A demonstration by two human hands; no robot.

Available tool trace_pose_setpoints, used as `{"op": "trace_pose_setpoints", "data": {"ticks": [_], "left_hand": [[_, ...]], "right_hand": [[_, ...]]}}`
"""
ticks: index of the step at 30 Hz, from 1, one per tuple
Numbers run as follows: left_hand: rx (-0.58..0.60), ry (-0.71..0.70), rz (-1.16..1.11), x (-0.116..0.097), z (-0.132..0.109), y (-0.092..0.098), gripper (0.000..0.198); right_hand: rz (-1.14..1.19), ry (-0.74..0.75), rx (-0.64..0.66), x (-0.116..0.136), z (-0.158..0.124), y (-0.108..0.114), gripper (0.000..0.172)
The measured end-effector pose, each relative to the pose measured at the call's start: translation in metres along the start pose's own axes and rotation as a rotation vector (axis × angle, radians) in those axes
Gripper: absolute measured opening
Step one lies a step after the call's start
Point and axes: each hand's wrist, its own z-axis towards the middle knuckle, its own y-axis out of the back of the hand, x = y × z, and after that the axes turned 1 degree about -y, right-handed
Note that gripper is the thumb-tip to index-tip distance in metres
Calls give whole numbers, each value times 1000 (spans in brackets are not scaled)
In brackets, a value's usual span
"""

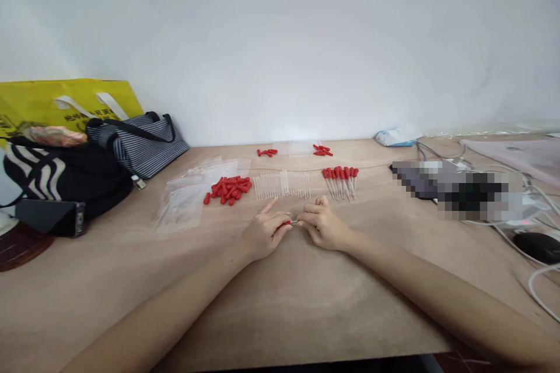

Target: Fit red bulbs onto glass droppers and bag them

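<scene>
My left hand (pixel 266 234) is closed on a red rubber bulb (pixel 286 223), mostly covered by the fingers. Facing it, my right hand (pixel 324 226) pinches a thin clear glass dropper tube (pixel 294 222) whose end meets the bulb; how far it sits inside I cannot tell. Just beyond the hands lies a row of bare dropper tubes (pixel 280 184). A heap of loose red bulbs (pixel 230 189) is to its left. To its right, several droppers (pixel 339 180) with red bulbs on lie side by side.
Clear plastic bags (pixel 181 198) lie left of the bulbs. More red bulbs (pixel 322 150) are near the wall. Bags (pixel 140 143) and a phone (pixel 52 217) stand at left. A tissue pack (pixel 397 137), cables and a black mouse (pixel 537 246) are at right.
</scene>
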Motion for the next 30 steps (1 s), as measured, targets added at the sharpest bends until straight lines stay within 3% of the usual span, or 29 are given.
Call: {"op": "trace_pose_setpoints", "data": {"ticks": [4, 12, 16, 20, 24, 30], "left_hand": [[11, 26, 9, 1, 2, 3, 18], [-14, 111, 44, 11, 3, 11, 19], [-33, 257, 27, 12, -1, 14, 40], [24, 286, -23, 14, -3, 14, 27], [51, 277, -42, 14, -2, 14, 20], [76, 287, -60, 14, -3, 15, 21]], "right_hand": [[3, -3, 20, -2, 3, 1, 26], [-214, -18, 45, -4, 1, 15, 20], [-228, -371, -103, -24, 2, 16, 21], [-277, -737, -177, -51, 12, 13, 26], [-351, -852, -121, -62, 25, 7, 23], [-364, -896, -11, -63, 36, -2, 26]]}}
